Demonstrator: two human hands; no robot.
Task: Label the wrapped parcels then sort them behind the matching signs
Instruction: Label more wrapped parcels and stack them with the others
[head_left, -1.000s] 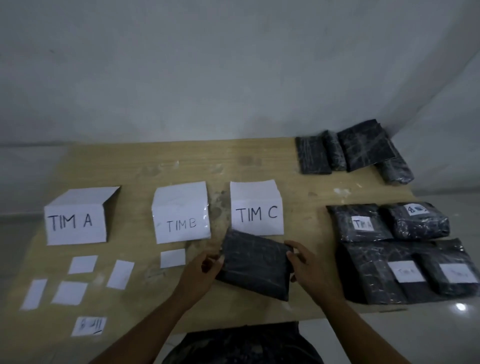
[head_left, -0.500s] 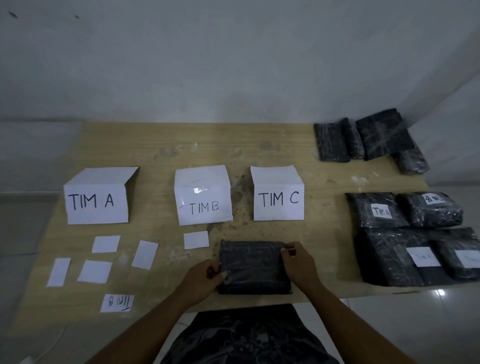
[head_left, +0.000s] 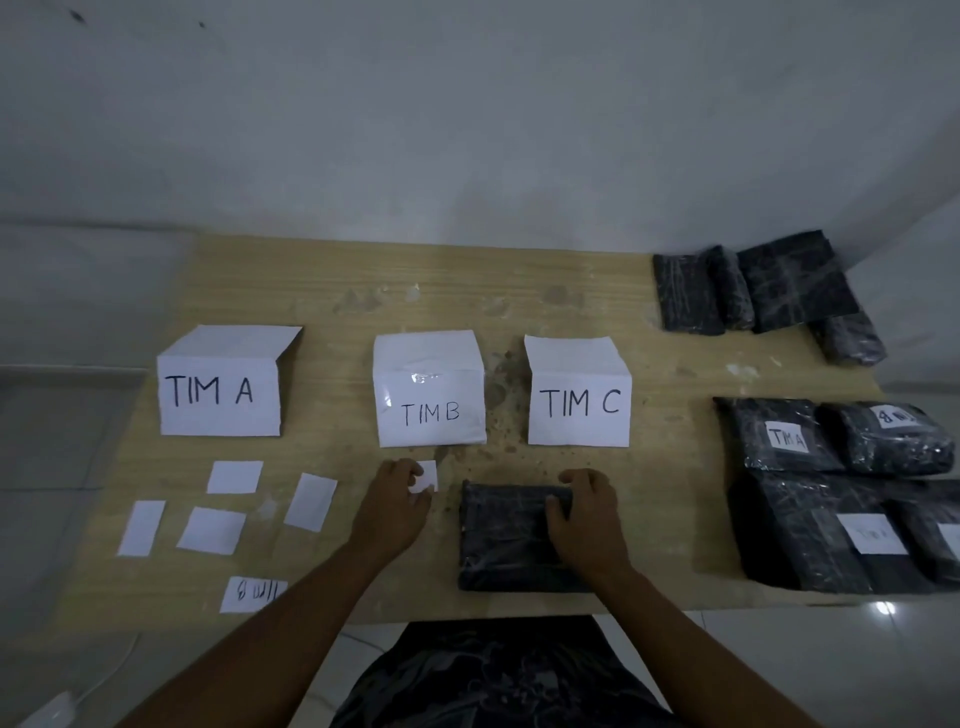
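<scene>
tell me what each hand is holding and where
Left hand pinches the blank slip by its left edge; right hand grips the black parcel at its far right corner.

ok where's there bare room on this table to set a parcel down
Free: the wooden table strip behind the white paper signs TIM A, TIM B, TIM C, and the gap between A and B. Crowded: white paper slips front left, black wrapped parcels at right, one under the right hand front centre.
</scene>
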